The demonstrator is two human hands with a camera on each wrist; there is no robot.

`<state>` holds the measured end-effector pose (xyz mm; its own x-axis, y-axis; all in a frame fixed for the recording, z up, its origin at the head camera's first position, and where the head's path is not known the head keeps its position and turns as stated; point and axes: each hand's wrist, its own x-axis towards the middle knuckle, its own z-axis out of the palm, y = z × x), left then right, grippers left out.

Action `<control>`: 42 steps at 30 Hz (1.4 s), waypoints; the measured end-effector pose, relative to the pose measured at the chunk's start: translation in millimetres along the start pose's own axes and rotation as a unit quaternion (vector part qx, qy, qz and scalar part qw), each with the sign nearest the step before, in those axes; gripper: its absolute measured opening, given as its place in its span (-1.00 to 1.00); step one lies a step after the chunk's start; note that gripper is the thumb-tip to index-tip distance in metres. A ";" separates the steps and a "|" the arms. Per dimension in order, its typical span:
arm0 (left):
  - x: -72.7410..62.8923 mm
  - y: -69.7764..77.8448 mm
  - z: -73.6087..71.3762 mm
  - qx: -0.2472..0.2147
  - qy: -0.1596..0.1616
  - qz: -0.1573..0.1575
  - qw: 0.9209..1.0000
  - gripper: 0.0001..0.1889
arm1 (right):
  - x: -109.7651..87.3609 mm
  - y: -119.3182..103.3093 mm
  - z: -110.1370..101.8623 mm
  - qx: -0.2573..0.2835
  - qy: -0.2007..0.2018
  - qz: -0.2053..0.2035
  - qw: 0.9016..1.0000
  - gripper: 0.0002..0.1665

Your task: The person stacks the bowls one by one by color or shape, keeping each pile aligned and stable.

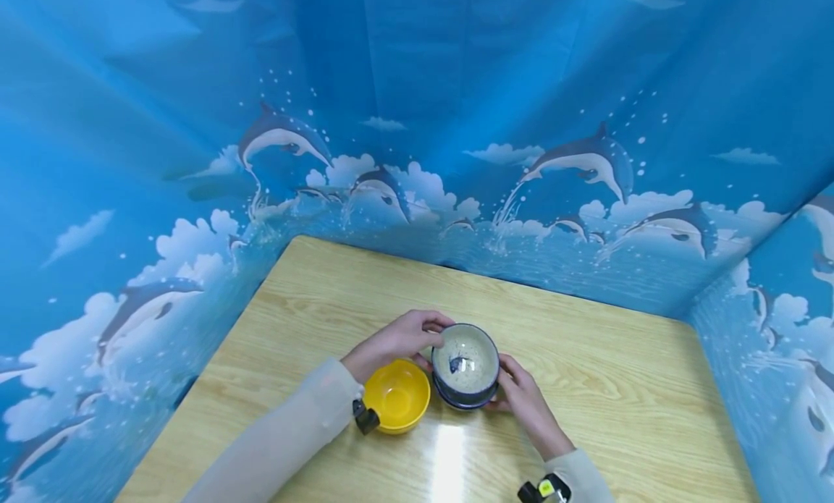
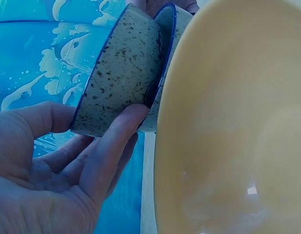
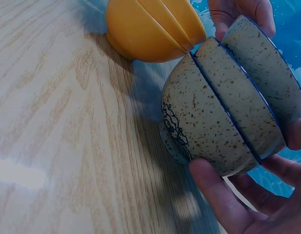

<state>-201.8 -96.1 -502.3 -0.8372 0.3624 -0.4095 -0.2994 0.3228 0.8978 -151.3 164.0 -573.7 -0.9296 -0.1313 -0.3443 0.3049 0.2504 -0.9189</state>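
A speckled cream bowl (image 1: 470,351) with a blue rim sits at the top of a nested stack, a little apart from the speckled bowl (image 3: 238,87) beneath it. The right wrist view shows a third speckled bowl (image 3: 209,117) at the bottom, with a dark drawn pattern. My left hand (image 1: 415,334) pinches the top bowl, thumb at its rim and fingers on its outer wall. From the right, my right hand (image 1: 524,394) grips the stack's side, fingers on the lower bowls and thumb near the top one.
Just left of the speckled stack stand nested yellow bowls (image 1: 417,415), under my left forearm. The wood-grain table (image 1: 586,387) extends around them. A blue dolphin-print curtain (image 1: 417,90) hangs behind the table and at both sides.
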 end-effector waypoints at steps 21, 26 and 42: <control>2.2 -3.9 8.7 0.033 0.016 0.000 0.999 -0.58 | -2.3 2.2 0.2 0.031 -0.005 -0.008 0.999 -0.44; 0.4 -4.4 7.4 0.030 0.008 0.004 0.999 -0.57 | -3.3 0.2 0.2 0.025 -0.008 -0.007 1.000 -0.43; 1.2 -4.0 9.5 0.043 0.008 -0.014 0.999 -0.58 | -3.0 1.2 -1.0 0.022 -0.008 -0.008 1.000 -0.42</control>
<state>-197.3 -88.6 -508.0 -0.8362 0.3383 -0.4317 -0.2840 0.4063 0.8685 -148.3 165.7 -573.6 -0.9308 -0.1507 -0.3331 0.2998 0.2065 -0.9314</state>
